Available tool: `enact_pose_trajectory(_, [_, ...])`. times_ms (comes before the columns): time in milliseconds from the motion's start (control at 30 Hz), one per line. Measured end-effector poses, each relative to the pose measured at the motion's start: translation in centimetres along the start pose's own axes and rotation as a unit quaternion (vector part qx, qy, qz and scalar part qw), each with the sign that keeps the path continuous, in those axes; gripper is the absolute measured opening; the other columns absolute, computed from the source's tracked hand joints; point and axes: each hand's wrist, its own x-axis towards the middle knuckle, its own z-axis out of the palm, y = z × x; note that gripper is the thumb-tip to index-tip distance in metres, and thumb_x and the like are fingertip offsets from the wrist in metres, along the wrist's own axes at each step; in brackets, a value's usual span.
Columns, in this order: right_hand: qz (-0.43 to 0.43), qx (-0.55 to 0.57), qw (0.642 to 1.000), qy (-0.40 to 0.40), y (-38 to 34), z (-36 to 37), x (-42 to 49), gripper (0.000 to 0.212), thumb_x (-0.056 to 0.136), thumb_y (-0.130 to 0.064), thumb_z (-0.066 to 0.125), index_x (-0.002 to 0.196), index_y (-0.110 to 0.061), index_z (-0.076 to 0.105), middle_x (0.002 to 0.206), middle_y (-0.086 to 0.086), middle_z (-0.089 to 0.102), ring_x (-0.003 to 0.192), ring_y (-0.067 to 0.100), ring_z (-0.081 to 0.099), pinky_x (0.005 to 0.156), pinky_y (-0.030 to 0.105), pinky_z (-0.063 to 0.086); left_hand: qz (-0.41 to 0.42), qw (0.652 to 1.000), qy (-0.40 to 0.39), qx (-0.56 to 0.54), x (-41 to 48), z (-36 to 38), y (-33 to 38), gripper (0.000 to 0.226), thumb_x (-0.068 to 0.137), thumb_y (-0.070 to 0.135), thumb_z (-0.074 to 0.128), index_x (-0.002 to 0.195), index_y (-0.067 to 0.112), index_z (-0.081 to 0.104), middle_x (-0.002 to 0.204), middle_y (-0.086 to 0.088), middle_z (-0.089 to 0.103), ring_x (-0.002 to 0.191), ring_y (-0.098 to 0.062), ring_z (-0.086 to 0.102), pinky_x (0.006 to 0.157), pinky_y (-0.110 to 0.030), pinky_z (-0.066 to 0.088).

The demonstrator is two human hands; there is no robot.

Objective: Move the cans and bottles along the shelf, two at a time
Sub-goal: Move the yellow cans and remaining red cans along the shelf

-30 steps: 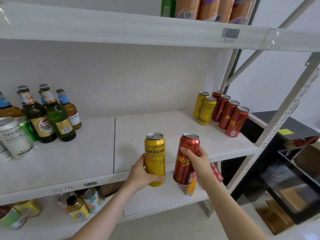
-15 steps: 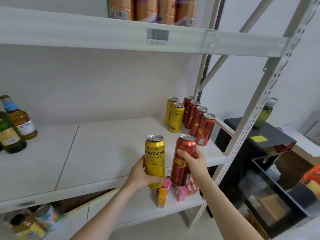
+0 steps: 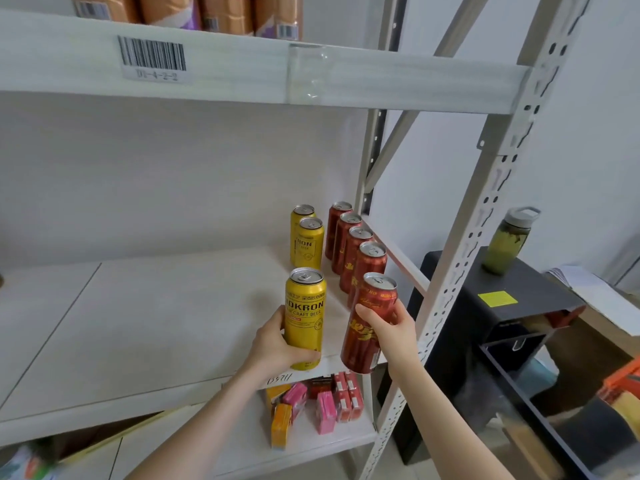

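Observation:
My left hand [image 3: 273, 344] grips a tall yellow can [image 3: 304, 317] upright, just above the front edge of the white middle shelf [image 3: 156, 323]. My right hand [image 3: 391, 327] grips a red can [image 3: 369, 327], tilted slightly left, at the shelf's right front corner. Behind them at the shelf's right end stand two yellow cans [image 3: 308, 240] in a row and several red cans [image 3: 353, 244] in a row beside them.
A perforated metal upright [image 3: 460, 268] rises right of the red can. The upper shelf [image 3: 242, 74] carries orange packs. The lower shelf holds small pink, red and orange boxes [image 3: 318, 400]. A black cabinet [image 3: 491, 299] with a green bottle [image 3: 507, 240] stands to the right.
Both hands have carried their cans rightward along the shelf, close to the rows at the right end. The bottles on the left have left the view.

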Motion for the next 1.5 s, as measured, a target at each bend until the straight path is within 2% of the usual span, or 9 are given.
enact_pose_trajectory(200, [-0.006,-0.002,1.000,-0.002,1.0,-1.3,3.7,0.045,0.073,-0.027,0.084,0.110,-0.039,0.061,0.099,-0.020,0.072,0.091,-0.001,0.068,0.069,0.016,0.048,0.001,0.999,0.024,0.036,4.9,1.2,-0.1,0.079,0.035,0.042,0.088,0.107,0.041,0.053,0.100,0.016,0.068,0.092,-0.008,0.065,0.078,-0.035,0.057])
enact_pose_trajectory(400, [-0.019,-0.031,0.999,-0.029,2.0,-2.2,6.2,0.048,0.072,-0.020,0.085,0.109,-0.039,0.061,0.098,-0.023,0.072,0.092,-0.006,0.066,0.060,0.010,0.052,-0.012,0.998,0.062,0.030,8.4,2.3,-0.4,0.074,0.029,0.049,0.083,0.096,0.044,0.052,0.092,0.020,0.067,0.085,-0.002,0.064,0.065,-0.023,0.050])
enact_pose_trajectory(567, [-0.026,-0.039,0.998,-0.042,2.9,-3.0,7.5,0.049,0.071,-0.020,0.086,0.108,-0.040,0.061,0.100,-0.024,0.071,0.094,-0.004,0.066,0.063,0.010,0.052,-0.010,0.996,0.087,0.020,10.7,3.1,-0.9,0.076,0.032,0.046,0.084,0.102,0.039,0.053,0.096,0.016,0.069,0.087,-0.009,0.067,0.076,-0.034,0.056])
enact_pose_trajectory(700, [-0.030,-0.040,0.997,-0.050,3.2,-3.5,8.1,0.049,0.071,-0.020,0.087,0.103,-0.049,0.063,0.102,-0.022,0.071,0.097,-0.002,0.066,0.065,0.010,0.052,-0.003,0.995,0.097,-0.002,11.8,3.8,-1.2,0.073,0.034,0.041,0.087,0.099,0.043,0.053,0.097,0.016,0.069,0.088,-0.008,0.067,0.079,-0.036,0.057])
enact_pose_trajectory(933, [-0.029,-0.047,0.996,-0.074,3.3,-3.6,7.8,0.058,0.059,-0.046,0.086,0.107,-0.059,0.057,0.108,-0.025,0.068,0.101,-0.004,0.064,0.069,0.007,0.050,0.004,0.995,0.095,-0.016,12.3,4.2,-1.8,0.074,0.044,0.027,0.093,0.105,0.042,0.055,0.099,0.015,0.071,0.087,-0.004,0.068,0.075,-0.026,0.055])
enact_pose_trajectory(1067, [-0.023,-0.063,0.996,-0.066,3.9,-4.2,7.1,0.070,0.058,-0.048,0.087,0.117,-0.052,0.051,0.109,-0.031,0.063,0.104,-0.011,0.058,0.068,0.002,0.047,-0.008,0.995,0.099,-0.031,12.1,4.0,-2.8,0.075,0.050,0.017,0.097,0.110,0.032,0.056,0.101,0.012,0.070,0.087,-0.004,0.069,0.072,-0.021,0.055])
enact_pose_trajectory(1167, [-0.029,-0.079,0.995,-0.056,4.6,-4.8,6.9,0.064,0.066,-0.035,0.090,0.117,-0.047,0.053,0.108,-0.028,0.063,0.104,-0.009,0.058,0.069,0.002,0.047,-0.013,0.992,0.118,-0.044,12.1,4.0,-3.5,0.074,0.048,0.016,0.097,0.107,0.034,0.056,0.098,0.014,0.070,0.080,0.003,0.069,0.062,-0.013,0.053])
enact_pose_trajectory(1300, [-0.027,-0.088,0.994,-0.053,4.9,-5.0,7.0,0.060,0.069,-0.026,0.087,0.116,-0.045,0.055,0.107,-0.023,0.066,0.101,-0.008,0.059,0.068,0.002,0.048,-0.012,0.991,0.122,-0.048,12.9,4.4,-3.4,0.077,0.048,0.018,0.097,0.112,0.030,0.058,0.098,0.015,0.070,0.080,0.005,0.068,0.067,-0.015,0.053])
enact_pose_trajectory(1500, [-0.015,-0.080,0.996,-0.048,4.7,-4.9,7.1,0.067,0.061,-0.040,0.085,0.120,-0.038,0.055,0.112,-0.013,0.066,0.101,-0.009,0.059,0.065,0.003,0.048,-0.010,0.991,0.124,-0.052,14.7,4.6,-3.1,0.080,0.048,0.017,0.097,0.117,0.026,0.058,0.100,0.014,0.068,0.087,-0.002,0.068,0.074,-0.023,0.055])
